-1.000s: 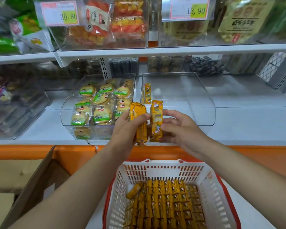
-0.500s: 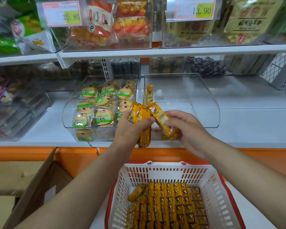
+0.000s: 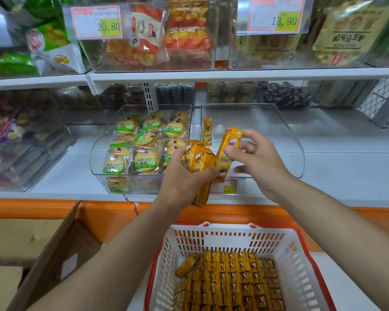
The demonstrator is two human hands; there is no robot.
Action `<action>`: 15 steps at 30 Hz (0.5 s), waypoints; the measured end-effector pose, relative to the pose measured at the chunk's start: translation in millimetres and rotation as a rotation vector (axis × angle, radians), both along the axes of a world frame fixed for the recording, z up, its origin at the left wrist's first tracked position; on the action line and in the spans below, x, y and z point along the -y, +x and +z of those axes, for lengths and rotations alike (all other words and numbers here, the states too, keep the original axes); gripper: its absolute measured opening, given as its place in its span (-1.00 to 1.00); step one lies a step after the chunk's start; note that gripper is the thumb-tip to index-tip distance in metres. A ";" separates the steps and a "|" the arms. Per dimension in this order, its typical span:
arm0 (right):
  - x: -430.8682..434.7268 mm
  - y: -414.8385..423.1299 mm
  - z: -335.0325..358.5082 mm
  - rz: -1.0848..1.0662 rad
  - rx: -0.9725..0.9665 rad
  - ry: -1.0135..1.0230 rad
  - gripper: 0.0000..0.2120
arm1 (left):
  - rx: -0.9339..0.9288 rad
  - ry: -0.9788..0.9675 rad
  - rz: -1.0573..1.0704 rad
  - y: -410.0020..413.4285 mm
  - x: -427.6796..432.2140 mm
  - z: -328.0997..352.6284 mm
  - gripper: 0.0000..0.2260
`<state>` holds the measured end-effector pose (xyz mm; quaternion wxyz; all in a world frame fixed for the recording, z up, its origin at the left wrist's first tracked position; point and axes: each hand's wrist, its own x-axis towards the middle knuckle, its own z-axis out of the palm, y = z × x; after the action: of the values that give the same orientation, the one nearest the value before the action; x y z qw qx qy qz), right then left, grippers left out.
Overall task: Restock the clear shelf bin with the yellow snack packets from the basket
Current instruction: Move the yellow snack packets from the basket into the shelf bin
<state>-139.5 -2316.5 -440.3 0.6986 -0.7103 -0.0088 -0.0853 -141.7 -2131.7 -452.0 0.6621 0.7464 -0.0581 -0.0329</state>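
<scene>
Right hand (image 3: 257, 163) pinches one yellow packet (image 3: 230, 143) between thumb and fingertips, long axis near upright, top leaning right. Left hand (image 3: 182, 184) grips a bundle of packets (image 3: 198, 159) just beside it. The clear bin (image 3: 286, 140) lies directly beyond, right hand nearer; a lone packet (image 3: 207, 131) stands against its left wall, the rest open. The basket (image 3: 229, 228) sits below, well stocked.

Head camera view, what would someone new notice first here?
Centre frame, the left hand grips a bundle of yellow packets while the right hand pinches a single packet at the front of the clear bin, which shows just one upright packet at its left wall. Below, the white basket is packed with rows of packets.
</scene>
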 end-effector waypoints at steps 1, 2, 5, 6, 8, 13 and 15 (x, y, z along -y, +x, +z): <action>1.1 11.0 2.5 -0.037 0.022 -0.035 -0.69 | 0.006 0.020 0.034 2.2 -2.2 1.5 -0.53; 3.2 24.4 4.8 -0.079 0.046 -0.077 -0.71 | 0.018 0.052 0.069 4.8 -5.1 2.7 -0.48; 10.3 75.5 5.9 -0.183 0.083 -0.177 -0.72 | 0.043 0.096 0.145 13.1 -15.8 3.7 -0.39; 12.8 93.9 2.8 -0.211 0.077 -0.201 -0.71 | 0.043 0.094 0.161 15.7 -18.9 3.3 -0.37; 17.5 128.6 -6.7 -0.263 0.057 -0.271 -0.70 | 0.047 0.096 0.179 20.1 -23.8 1.7 -0.35; 29.2 190.7 -32.6 -0.305 -0.002 -0.512 -0.62 | 0.055 0.092 0.195 30.0 -28.4 -4.7 -0.43; 33.5 204.7 -42.6 -0.307 -0.016 -0.605 -0.62 | 0.041 0.095 0.191 32.9 -28.4 -8.1 -0.43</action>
<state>65.2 -2350.0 -483.0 0.4354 -0.8790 0.0788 -0.1777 -108.7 -2103.4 -460.1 0.6249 0.7795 0.0015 0.0428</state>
